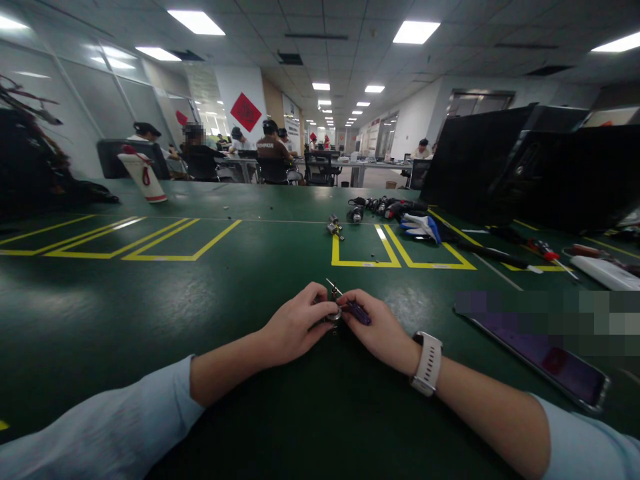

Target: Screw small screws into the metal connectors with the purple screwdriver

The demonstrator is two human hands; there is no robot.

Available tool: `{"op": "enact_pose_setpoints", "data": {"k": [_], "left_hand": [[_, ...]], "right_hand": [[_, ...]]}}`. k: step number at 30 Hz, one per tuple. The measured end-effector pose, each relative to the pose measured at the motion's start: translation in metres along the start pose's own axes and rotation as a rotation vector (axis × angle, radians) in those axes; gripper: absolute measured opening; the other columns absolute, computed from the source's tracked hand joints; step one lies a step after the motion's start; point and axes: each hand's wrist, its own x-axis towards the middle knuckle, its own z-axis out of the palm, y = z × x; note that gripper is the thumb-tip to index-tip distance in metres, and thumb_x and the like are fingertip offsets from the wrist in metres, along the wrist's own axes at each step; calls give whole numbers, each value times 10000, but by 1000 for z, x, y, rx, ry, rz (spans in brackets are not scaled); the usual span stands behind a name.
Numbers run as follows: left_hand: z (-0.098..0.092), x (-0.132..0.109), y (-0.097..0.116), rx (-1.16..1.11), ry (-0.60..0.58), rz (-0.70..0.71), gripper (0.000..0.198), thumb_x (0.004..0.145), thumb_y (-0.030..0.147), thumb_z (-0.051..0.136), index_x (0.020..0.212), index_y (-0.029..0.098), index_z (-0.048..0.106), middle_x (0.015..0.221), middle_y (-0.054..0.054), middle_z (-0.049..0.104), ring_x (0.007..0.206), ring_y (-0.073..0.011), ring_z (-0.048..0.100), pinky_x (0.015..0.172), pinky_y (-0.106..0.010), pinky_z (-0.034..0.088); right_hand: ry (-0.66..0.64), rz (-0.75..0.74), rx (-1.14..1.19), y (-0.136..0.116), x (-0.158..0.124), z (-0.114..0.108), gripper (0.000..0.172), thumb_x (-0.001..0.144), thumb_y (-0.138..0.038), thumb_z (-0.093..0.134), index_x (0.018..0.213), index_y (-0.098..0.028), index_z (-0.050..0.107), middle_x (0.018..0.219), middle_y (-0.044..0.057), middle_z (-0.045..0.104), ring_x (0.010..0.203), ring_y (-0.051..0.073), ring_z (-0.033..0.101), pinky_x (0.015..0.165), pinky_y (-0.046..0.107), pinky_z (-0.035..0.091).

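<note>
My left hand (297, 323) is closed around a small round metal part (334, 315) that rests on the green table (150, 300). My right hand (377, 327), with a white watch (427, 363) on its wrist, grips a small purple-handled screwdriver (356, 311). The screwdriver's thin shaft (333, 288) points up and to the left above the part. Both hands meet near the table's middle front. Much of the metal part is hidden by my fingers.
A phone (550, 363) lies to the right of my right arm. Farther back are a small metal piece (335, 227), dark parts (380, 205), blue-white gloves (423, 227), a red-handled tool (543, 250) and black monitors (500, 163). Yellow lines mark the table. People sit at distant desks.
</note>
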Motion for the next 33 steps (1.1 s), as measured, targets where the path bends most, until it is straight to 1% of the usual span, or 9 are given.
{"op": "enact_pose_setpoints", "data": {"k": [3,7,11,13,16,20,24,28,33], "left_hand": [[3,1,-3,-56,-7,9,428,792,129,519,1196,266,480,1124,-76,472,988,-194,502,808,-354,475],[7,2,-9,-181,12,19,380,810,91,475,1155,240,533,1080,-63,534,1003,-176,522,861,-354,458],[11,3,-17,-404,169,-198,318,778,144,544,1087,202,590,1068,-65,544,975,-179,557,827,-350,496],[12,4,-22,-590,248,-343,334,757,180,580,1091,187,582,1076,-67,556,965,-184,578,826,-359,506],[14,6,-28,-844,281,-544,370,755,191,596,1121,170,550,1028,-68,619,941,-187,604,866,-398,488],[13,9,-31,-1032,343,-696,379,751,170,606,1125,149,544,1039,-99,627,925,-196,611,826,-384,507],[10,12,-30,-1120,402,-767,516,647,77,684,1135,152,535,1103,-105,587,971,-196,592,872,-366,494],[10,11,-31,-1169,405,-772,429,663,43,660,1068,155,574,1084,-92,592,986,-188,591,919,-372,474],[12,9,-35,-1264,364,-730,414,695,109,673,1090,165,559,1079,-84,611,1005,-194,594,942,-379,466]], "right_hand": [[20,-23,7,3,0,1,188,764,-81,508,905,-189,570,879,37,627,797,162,587,725,320,465],[75,-22,40,8,0,2,158,792,-145,506,929,-195,567,928,38,623,856,166,584,776,338,456],[227,6,194,11,0,-1,151,824,-273,506,934,-186,559,902,50,631,828,169,590,758,336,458],[290,18,306,13,1,-2,175,821,-343,514,861,-179,561,766,29,623,712,155,584,679,309,462],[332,62,479,16,2,-4,240,804,-407,529,722,-182,537,574,-23,535,534,118,506,531,255,416],[264,148,665,18,2,-3,302,777,-436,554,619,-185,492,476,-59,418,421,81,377,423,217,307],[145,152,689,16,0,0,326,787,-426,542,581,-179,490,459,-62,396,408,71,348,412,213,272],[80,119,616,13,-3,1,323,806,-406,530,584,-174,494,458,-63,408,409,64,360,414,207,260],[112,72,511,16,-3,1,328,824,-414,502,598,-178,490,467,-64,412,418,68,367,434,213,282]]}}
